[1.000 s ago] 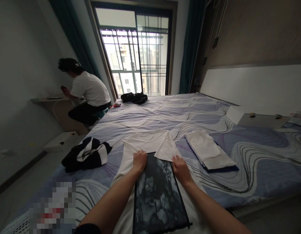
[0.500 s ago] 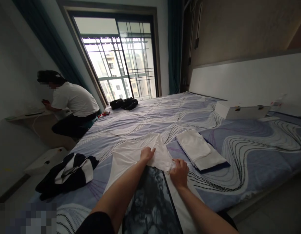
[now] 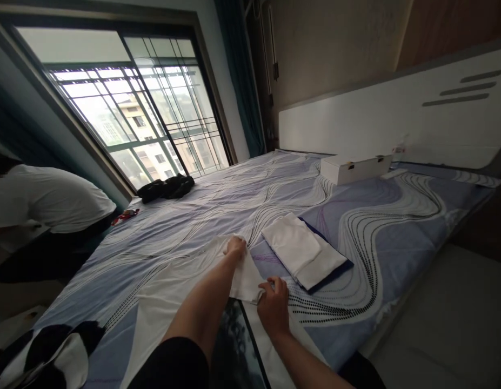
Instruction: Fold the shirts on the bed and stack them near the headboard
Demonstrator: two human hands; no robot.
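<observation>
A white T-shirt [image 3: 165,292] with a large dark print [image 3: 236,346] lies spread on the bed in front of me. My left hand [image 3: 235,247] is closed on the white fabric near the shirt's far edge, at the shoulder. Lower and to the right, my right hand [image 3: 274,308] has its fingers curled and pinches the end of the sleeve. My left forearm hides part of the shirt's middle. Just beyond my right hand rests a folded stack of white and dark blue cloth [image 3: 302,251].
The bed has a blue-grey patterned sheet [image 3: 218,208]. A white box [image 3: 355,168] and a clear bottle [image 3: 400,146] stand by the headboard [image 3: 355,124]. Black clothing [image 3: 165,188] lies near the window, black-and-white clothing [image 3: 51,351] at lower left. A person [image 3: 51,200] sits at far left.
My view has swung to the right. My left hand has moved further up the shirt, from its middle to the shoulder edge. My right hand stays by the sleeve end.
</observation>
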